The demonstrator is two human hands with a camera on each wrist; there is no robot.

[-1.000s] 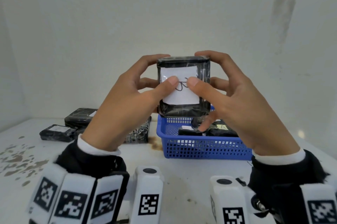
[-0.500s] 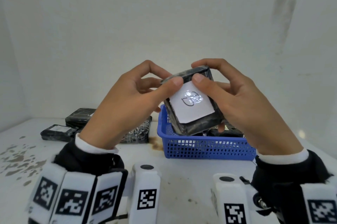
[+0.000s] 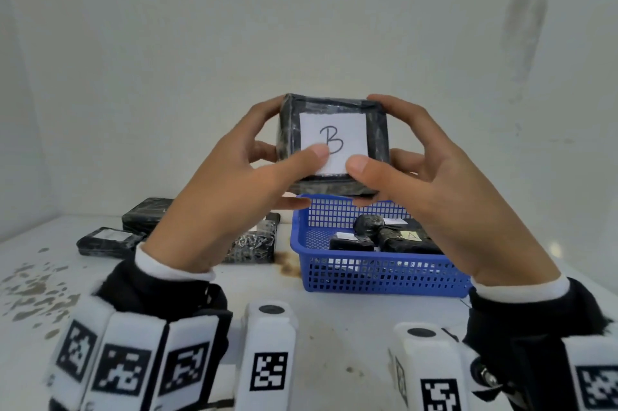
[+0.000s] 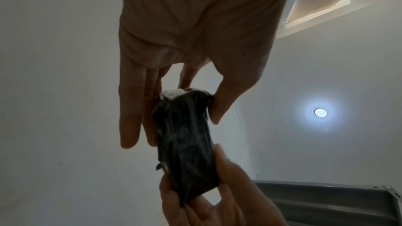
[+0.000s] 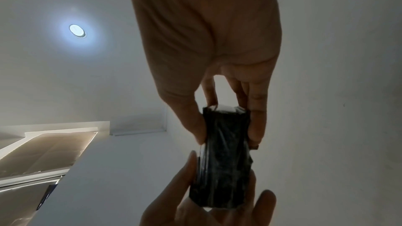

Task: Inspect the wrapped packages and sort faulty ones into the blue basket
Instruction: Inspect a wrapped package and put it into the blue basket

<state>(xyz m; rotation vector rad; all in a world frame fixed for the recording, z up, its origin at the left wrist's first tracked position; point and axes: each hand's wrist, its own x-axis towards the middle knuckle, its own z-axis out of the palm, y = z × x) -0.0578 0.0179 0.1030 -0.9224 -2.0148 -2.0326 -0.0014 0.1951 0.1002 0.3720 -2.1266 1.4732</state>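
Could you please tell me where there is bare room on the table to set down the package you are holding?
The white table is bare in front of the blue plastic mesh basket, towards the wrist cameras, and at the speckled near-left. It is crowded behind: black wrapped packages cluster left of the basket. Both the left hand and right hand hold the black film-wrapped package labelled B.

From my remote seat: a stained white table (image 3: 334,337) carries a blue basket (image 3: 378,276) at right and, to its left, three black wrapped packages (image 3: 110,241) lying flat; grey speckles (image 3: 33,286) and a rust-brown mark (image 3: 287,265) blot the surface.
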